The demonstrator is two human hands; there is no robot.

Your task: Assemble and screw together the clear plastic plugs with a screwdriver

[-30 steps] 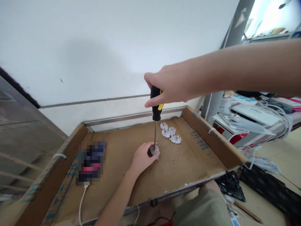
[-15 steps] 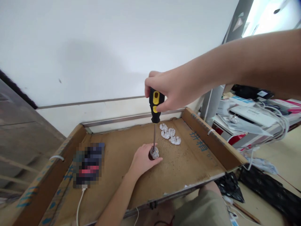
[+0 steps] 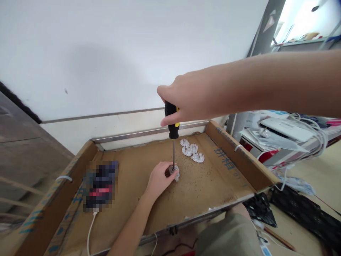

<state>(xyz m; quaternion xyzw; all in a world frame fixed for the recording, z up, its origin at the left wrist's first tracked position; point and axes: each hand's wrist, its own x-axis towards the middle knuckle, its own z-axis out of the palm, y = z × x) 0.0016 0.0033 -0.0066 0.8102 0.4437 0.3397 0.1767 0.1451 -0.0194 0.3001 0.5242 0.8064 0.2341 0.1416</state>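
The right hand (image 3: 183,99) has its grip round a screwdriver (image 3: 174,133); the left hand (image 3: 159,177) pinches a plug (image 3: 177,175) below; clear pieces (image 3: 187,151) lie toward the bench's (image 3: 133,170) far-right corner.

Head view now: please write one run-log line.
right hand: holds screwdriver upright | left hand: holds clear piece under screwdriver | pronged pieces: on cardboard

The tray (image 3: 128,174) is matt cardboard, the screwdriver shaft (image 3: 173,153) smooth metal, plugs (image 3: 198,158) apparently plastic.

From here, the right hand (image 3: 183,99) partly hides the screwdriver (image 3: 174,132); at its eight o'clock lies an unreadable, blurred object (image 3: 100,186).
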